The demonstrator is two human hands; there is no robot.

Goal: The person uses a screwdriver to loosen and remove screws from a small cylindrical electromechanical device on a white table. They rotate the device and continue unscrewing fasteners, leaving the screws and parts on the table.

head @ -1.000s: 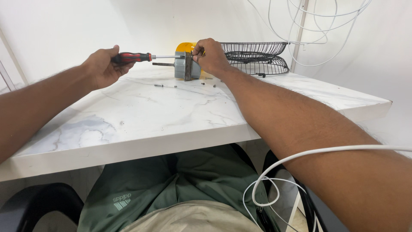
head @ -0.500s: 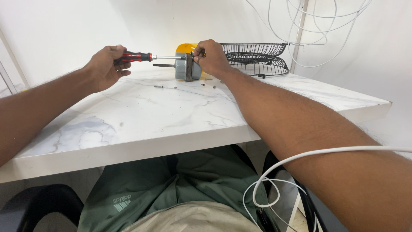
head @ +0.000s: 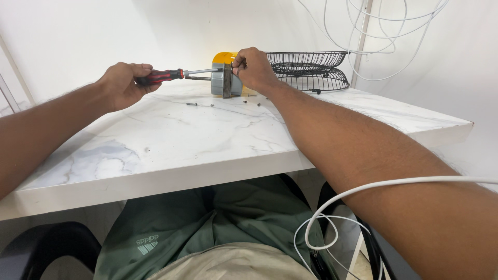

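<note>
The left hand point(head: 122, 83) is clenched around the red-and-black handle of a screwdriver point(head: 171, 75), its shaft reaching the grey-and-yellow motor point(head: 225, 77). The right hand point(head: 254, 67) grasps the motor's top, steadying it between both hands on the marble desk point(head: 171, 140). Loose screws point(head: 199, 105) lie just in front; black wire fan guards point(head: 311, 70) sit behind.

Red-and-black screwdriver point(head: 161, 77), grey-and-yellow motor point(head: 226, 80), black wire grilles point(head: 308, 70), white grey-veined marble table point(head: 207, 140).

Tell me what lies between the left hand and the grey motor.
In the head view, the screwdriver spans that stretch: the left hand grips its red-black handle and its metal shaft reaches the grey motor, above the marble table.
</note>
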